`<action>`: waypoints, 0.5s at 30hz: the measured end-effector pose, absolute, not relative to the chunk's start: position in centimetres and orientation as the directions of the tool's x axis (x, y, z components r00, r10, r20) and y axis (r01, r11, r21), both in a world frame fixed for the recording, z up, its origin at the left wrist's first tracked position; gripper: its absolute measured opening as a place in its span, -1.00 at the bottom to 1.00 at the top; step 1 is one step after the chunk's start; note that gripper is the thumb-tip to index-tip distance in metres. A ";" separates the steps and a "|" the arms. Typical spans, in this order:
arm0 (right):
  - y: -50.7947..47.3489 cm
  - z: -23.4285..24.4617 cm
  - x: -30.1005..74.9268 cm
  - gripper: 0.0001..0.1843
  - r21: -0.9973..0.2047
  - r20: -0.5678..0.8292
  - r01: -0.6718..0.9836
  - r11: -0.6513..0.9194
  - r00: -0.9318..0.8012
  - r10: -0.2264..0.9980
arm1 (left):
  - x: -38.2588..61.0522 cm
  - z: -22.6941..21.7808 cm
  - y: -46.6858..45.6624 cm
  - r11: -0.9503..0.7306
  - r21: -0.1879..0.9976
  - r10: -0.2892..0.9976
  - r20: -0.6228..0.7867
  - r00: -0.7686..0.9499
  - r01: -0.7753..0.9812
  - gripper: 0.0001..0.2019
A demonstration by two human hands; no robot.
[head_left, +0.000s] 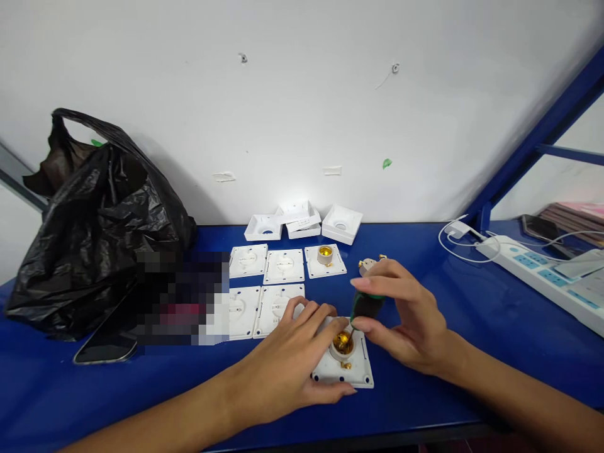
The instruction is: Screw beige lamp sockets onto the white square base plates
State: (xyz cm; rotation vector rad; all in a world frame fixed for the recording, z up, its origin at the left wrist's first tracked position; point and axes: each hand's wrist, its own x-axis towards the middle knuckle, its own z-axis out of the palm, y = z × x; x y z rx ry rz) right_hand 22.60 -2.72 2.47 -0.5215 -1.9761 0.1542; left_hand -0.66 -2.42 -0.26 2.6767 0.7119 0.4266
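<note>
Right hand pinches screwdriver, tip hidden inside socket; left hand, half-spread, grips plate, partly covering it.

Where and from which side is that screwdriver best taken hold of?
Likely by its thick handle, from the right, as the right hand does: it leans that way, while the thin shaft points down into the socket and the left hand crowds the other side.
</note>
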 end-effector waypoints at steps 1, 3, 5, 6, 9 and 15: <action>-2.7 2.5 22.6 -0.40 -0.351 0.807 0.295 0.889 -0.386 0.446 | -0.7 -0.2 -2.4 -0.819 0.391 0.521 0.200 0.830 0.420 -0.32; -2.6 2.6 22.7 -0.40 -0.380 0.780 0.299 0.875 -0.405 0.478 | -0.7 -0.2 -2.4 -0.820 0.390 0.521 0.199 0.830 0.420 -0.29; -2.7 2.7 22.7 -0.39 -0.378 0.786 0.293 0.878 -0.400 0.472 | -0.8 -0.3 -2.4 -0.820 0.387 0.520 0.194 0.832 0.422 -0.27; -2.7 2.7 22.6 -0.39 -0.363 0.798 0.296 0.884 -0.391 0.458 | -0.8 -0.3 -2.4 -0.821 0.386 0.519 0.196 0.832 0.421 -0.28; -2.8 2.9 22.5 -0.39 -0.293 0.843 0.345 0.892 -0.346 0.411 | -0.8 -0.4 -2.4 -0.825 0.383 0.517 0.217 0.828 0.415 -0.33; -2.6 3.1 22.6 -0.38 -0.255 0.843 0.408 0.877 -0.351 0.408 | -0.8 -0.4 -2.3 -0.830 0.379 0.512 0.228 0.828 0.409 -0.29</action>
